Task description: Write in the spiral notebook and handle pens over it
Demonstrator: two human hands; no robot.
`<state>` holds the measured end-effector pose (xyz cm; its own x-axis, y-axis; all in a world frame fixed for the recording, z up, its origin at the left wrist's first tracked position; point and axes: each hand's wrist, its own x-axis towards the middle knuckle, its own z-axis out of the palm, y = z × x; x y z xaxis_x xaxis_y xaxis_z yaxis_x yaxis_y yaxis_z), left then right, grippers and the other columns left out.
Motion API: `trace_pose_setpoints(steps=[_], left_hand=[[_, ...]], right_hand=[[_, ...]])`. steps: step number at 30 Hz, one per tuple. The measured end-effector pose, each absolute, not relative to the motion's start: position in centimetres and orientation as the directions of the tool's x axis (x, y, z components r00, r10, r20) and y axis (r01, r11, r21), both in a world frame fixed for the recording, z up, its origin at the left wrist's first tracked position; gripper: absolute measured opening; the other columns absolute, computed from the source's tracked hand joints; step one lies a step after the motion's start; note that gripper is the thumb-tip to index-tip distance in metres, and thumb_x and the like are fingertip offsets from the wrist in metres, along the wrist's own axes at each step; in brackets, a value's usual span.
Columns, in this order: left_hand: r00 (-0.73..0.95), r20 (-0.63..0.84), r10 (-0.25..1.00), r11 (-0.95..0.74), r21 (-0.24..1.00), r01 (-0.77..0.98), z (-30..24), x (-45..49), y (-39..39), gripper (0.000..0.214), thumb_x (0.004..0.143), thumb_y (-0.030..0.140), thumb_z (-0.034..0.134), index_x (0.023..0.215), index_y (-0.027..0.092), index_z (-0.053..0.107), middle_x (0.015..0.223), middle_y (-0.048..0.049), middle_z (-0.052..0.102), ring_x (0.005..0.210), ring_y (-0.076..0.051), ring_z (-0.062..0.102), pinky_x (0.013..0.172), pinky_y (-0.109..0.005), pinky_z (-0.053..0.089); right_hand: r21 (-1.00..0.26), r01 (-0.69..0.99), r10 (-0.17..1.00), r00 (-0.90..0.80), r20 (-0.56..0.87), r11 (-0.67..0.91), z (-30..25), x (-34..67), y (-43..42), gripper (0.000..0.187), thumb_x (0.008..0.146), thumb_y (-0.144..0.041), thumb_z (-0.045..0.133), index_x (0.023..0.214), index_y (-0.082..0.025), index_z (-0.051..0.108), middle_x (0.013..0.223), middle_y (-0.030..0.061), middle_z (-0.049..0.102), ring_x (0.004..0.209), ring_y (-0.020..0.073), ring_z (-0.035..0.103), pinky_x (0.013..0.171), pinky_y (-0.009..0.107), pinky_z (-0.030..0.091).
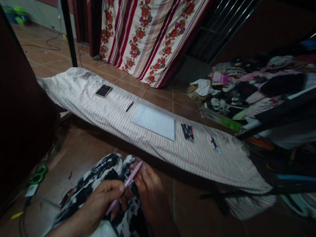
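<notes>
A pink pen (131,179) is held slantwise above my lap. My left hand (104,195) is closed around its middle, thumb on top. My right hand (149,185) is at the pen's upper end, with its thumb and fingers around the tip; part of its grip is hidden. Beyond my knees, a spiral notebook (154,122) lies on a striped cloth (111,116). A dark pen (129,106) rests left of the notebook. To its right lie a bunch of pens (187,132) and a smaller group of pens (215,144).
A phone (103,90) lies at the cloth's left. Behind it hangs a floral curtain (146,27). Clothes (255,84) are heaped at the right. Dark metal posts (66,17) stand at the sides. Green-handled scissors (39,174) and cables are at lower left.
</notes>
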<state>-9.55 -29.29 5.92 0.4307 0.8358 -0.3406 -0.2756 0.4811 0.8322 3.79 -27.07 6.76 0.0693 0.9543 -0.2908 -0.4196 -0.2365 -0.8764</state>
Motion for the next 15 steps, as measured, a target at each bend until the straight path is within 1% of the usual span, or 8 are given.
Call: trace_pose_setpoints(steps=[3,6,9,11,13,15], left_hand=[[0.480,-0.359,0.801,0.554,0.747,-0.367,5.8,-9.3,-29.3,0.035,0.073,0.042,0.059,0.072,0.008,0.064,0.051,-0.0036,0.057,0.034,-0.004,0.035,0.036,-0.018,0.018],[0.505,-0.364,0.782,0.582,0.715,-0.387,5.9,-9.1,-29.5,0.034,0.074,0.040,0.059,0.073,0.007,0.065,0.051,-0.0049,0.057,0.035,-0.004,0.036,0.035,-0.017,0.020],[0.489,-0.387,0.782,0.584,0.728,-0.359,6.2,-9.0,-29.7,0.038,0.077,0.044,0.055,0.078,0.007,0.066,0.057,-0.0071,0.060,0.037,-0.006,0.041,0.036,-0.017,0.025],[0.462,-0.404,0.790,0.579,0.738,-0.345,6.4,-9.1,-29.8,0.041,0.078,0.048,0.054,0.084,0.009,0.066,0.065,-0.0087,0.063,0.044,-0.009,0.049,0.036,-0.017,0.030],[0.457,-0.397,0.796,0.564,0.759,-0.324,6.5,-9.2,-29.7,0.043,0.075,0.050,0.056,0.088,0.010,0.065,0.076,-0.0100,0.065,0.054,-0.012,0.055,0.037,-0.017,0.033],[0.473,-0.361,0.804,0.529,0.797,-0.291,6.3,-9.2,-29.7,0.044,0.071,0.051,0.061,0.088,0.010,0.065,0.081,-0.0097,0.064,0.058,-0.012,0.056,0.037,-0.016,0.033]], right_hand=[[-0.836,-0.487,0.955,0.018,-0.298,-0.252,7.0,3.8,-27.5,0.035,0.069,-0.039,0.067,0.099,-0.021,0.066,0.086,0.0065,0.066,0.079,0.0185,0.061,0.073,0.030,0.047],[-0.840,-0.476,0.950,0.028,-0.311,-0.261,7.0,4.0,-27.7,0.032,0.067,-0.035,0.070,0.095,-0.020,0.067,0.081,0.0044,0.066,0.074,0.0161,0.060,0.070,0.028,0.047],[-0.853,-0.456,0.947,0.063,-0.316,-0.254,7.0,4.5,-27.7,0.026,0.065,-0.035,0.071,0.087,-0.020,0.068,0.079,0.0052,0.066,0.072,0.0168,0.060,0.068,0.029,0.047],[-0.861,-0.446,0.947,0.082,-0.310,-0.243,7.0,4.8,-27.5,0.024,0.066,-0.035,0.070,0.085,-0.020,0.068,0.079,0.0059,0.066,0.072,0.0178,0.060,0.069,0.031,0.047],[-0.868,-0.446,0.950,0.109,-0.294,-0.218,7.0,5.1,-27.2,0.021,0.067,-0.035,0.070,0.083,-0.022,0.067,0.079,0.0055,0.066,0.073,0.0179,0.060,0.072,0.032,0.046],[-0.873,-0.452,0.952,0.138,-0.272,-0.184,6.9,5.2,-27.0,0.019,0.067,-0.034,0.070,0.081,-0.022,0.067,0.078,0.0046,0.066,0.074,0.0176,0.060,0.075,0.033,0.046]])
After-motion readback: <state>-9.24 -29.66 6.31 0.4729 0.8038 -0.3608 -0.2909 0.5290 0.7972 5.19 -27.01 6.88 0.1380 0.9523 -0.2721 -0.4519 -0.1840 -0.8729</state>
